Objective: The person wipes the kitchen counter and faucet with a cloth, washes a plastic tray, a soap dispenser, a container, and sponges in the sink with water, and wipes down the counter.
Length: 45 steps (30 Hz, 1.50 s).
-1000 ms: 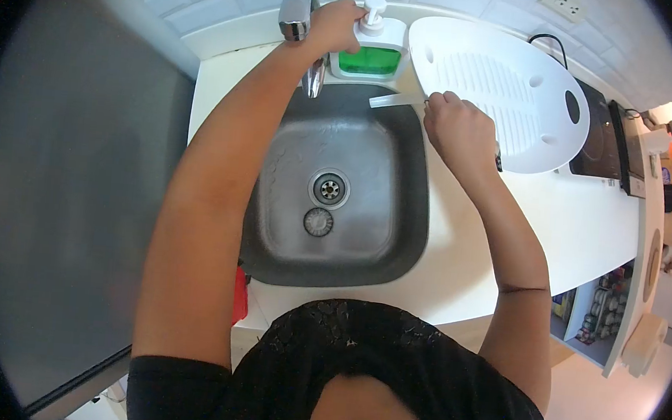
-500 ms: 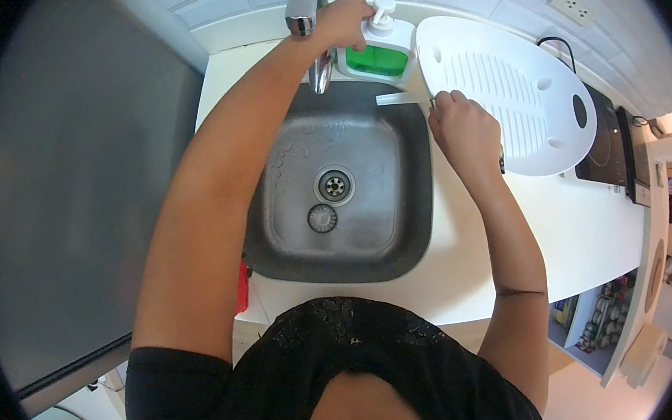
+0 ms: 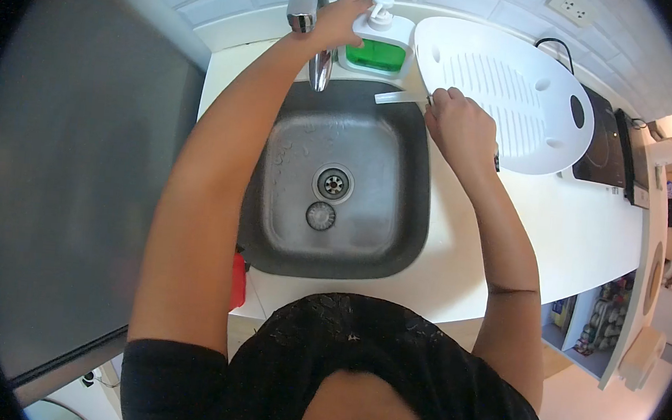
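"Behind the sink [image 3: 373,240], the left hand [image 3: 340,22] is at the soap dispenser [image 3: 376,55], fingers on its side near the pump [image 3: 381,14]! Is that a full grip?"

"Can't tell from here; part of it is hidden. The dispenser stands upright on the tabletop [image 3: 449,258], between the faucet [image 3: 304,8] and the white tray [image 3: 521,118]."

"And the right hand [image 3: 459,125]?"

"Closed round a pale strip [image 3: 396,98], its free end out over the sink's far corner!"

"So where's the danger?"

"A sideways push, I'd say, could tip the dispenser towards the basin, it's that near the rim. And the forearm passes right beside the faucet, so a careless swing could knock it."

"What about that strip?"

"A loosened grip could drop it into the sink, and a bumped wrist could shove the tray, which sits just beside the dispenser."

"Quick count, go!"

"Two hands, one dispenser with one pump, one strip, one tray, one faucet! One sink, with one drain [image 3: 333,184] and one round strainer [image 3: 320,217] lying just beside it. The water drops? Too small to number!"
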### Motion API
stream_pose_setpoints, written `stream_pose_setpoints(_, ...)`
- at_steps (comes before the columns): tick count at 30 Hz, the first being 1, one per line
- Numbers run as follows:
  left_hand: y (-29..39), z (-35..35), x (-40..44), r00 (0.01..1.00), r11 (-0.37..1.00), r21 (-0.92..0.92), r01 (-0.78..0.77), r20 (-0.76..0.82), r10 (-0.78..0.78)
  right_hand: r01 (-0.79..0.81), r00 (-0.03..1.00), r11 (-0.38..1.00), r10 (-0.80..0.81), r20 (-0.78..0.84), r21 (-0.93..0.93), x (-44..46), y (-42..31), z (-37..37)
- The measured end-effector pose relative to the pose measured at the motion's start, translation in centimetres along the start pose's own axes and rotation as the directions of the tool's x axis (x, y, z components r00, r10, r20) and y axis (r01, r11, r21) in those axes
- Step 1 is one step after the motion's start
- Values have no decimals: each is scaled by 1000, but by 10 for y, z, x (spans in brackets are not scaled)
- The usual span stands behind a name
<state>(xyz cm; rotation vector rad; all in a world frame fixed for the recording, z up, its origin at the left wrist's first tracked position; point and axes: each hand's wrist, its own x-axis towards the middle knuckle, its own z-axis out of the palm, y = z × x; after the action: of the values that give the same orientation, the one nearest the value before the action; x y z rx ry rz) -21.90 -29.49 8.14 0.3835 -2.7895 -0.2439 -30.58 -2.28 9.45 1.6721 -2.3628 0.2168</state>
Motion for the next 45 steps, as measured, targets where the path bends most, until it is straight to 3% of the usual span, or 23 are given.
stream_pose_setpoints(2, 5, -6, -15, 991, 994, -103, -46, -129, 33, -49, 997, 999, 50, 59, -15, 1, -2, -3)
stream_pose_setpoints(5, 8, -18, -47, 993, 982, -191, 9, -114, -31, -60, 997, 998, 59, 46, 27, -5, -7, -23)
stream_pose_setpoints(7, 18, -37, -78, 991, 971, -207, 116, -44, -128, -75, 997, 997, 75, -5, 35, -12, -10, -35)
stream_pose_setpoints(10, 33, -95, -125, 961, 997, -60, -44, 270, 59, -98, 989, 986, 111, -94, 135, -26, -24, -52)
stream_pose_setpoints(11, 32, -107, -143, 940, 997, -75, 9, 342, 17, -83, 989, 982, 103, -110, 171, -30, -32, -54)
stream_pose_setpoints(14, 54, -159, -197, 834, 942, -155, 298, 522, -178, -59, 994, 918, 16, 112, 391, -44, -59, -49)
stream_pose_setpoints(17, 66, -194, -245, 820, 926, -146, 347, 526, -224, 10, 972, 901, -111, 208, 434, -53, -76, -18)
stream_pose_setpoints(18, 66, -197, -263, 850, 932, -123, 342, 462, -251, 17, 989, 868, -89, 121, 495, -56, -84, -11)
stream_pose_setpoints(21, 78, -197, -327, 858, 855, -213, 474, 331, -393, -14, 974, 850, -108, 199, 527, -63, -102, 12)
stream_pose_setpoints(22, 86, -195, -345, 826, 815, -208, 541, 311, -469, 55, 959, 868, -184, 217, 494, -67, -106, 18)
stream_pose_setpoints(24, 96, -188, -379, 811, 828, -3, 560, 205, -548, 51, 951, 856, -200, 237, 515, -73, -118, 18)
stream_pose_setpoints(26, 116, -182, -405, 777, 789, 55, 612, 144, -613, 30, 928, 841, -224, 298, 540, -79, -127, 19)
stream_pose_setpoints(28, 147, -181, -426, 619, 629, -107, 770, -114, -777, -15, 897, 834, -232, 375, 552, -87, -132, 10)
stream_pose_setpoints(29, 160, -170, -441, 614, 625, -106, 774, -115, -781, -68, 866, 828, -228, 445, 557, -91, -136, 7)
stream_pose_setpoints(31, 183, -135, -472, 260, 531, -480, 698, -521, -813, -154, 825, 757, -256, 505, 635, -101, -142, 4)
stream_pose_setpoints(32, 190, -123, -485, 257, 528, -480, 701, -521, -814, -249, 780, 678, -283, 558, 692, -105, -147, 4)
stream_pose_setpoints(33, 198, -110, -499, 165, 475, -531, 702, -527, -834, -249, 776, 679, -287, 562, 691, -109, -156, 5)
stream_pose_setpoints(34, 205, -106, -506, 68, 418, -581, 698, -527, -847, -29, 813, 637, -433, 389, 770, -113, -168, 6)
stream_pose_setpoints(35, 207, -105, -509, 59, 412, -581, 702, -529, -846, 197, 800, 557, -567, 196, 807, -117, -183, 5)
stream_pose_setpoints(37, 208, -106, -507, 187, 435, -471, 768, -485, -854, 231, 737, 476, -656, 166, 849, -120, -214, -16)
stream_pose_setpoints(41, 206, -101, -514, 248, 407, -450, 795, -371, -895, 229, 771, 422, -629, 101, 877, -122, -253, -24)
stream_pose_setpoints(42, 205, -94, -518, 157, 283, -625, 727, -249, -956, 229, 752, 434, -647, 125, 871, -119, -260, -23)
stream_pose_setpoints(45, 205, -81, -526, 157, 320, -730, 605, -284, -946, 247, 718, 450, -679, 150, 858, -131, -277, -15)
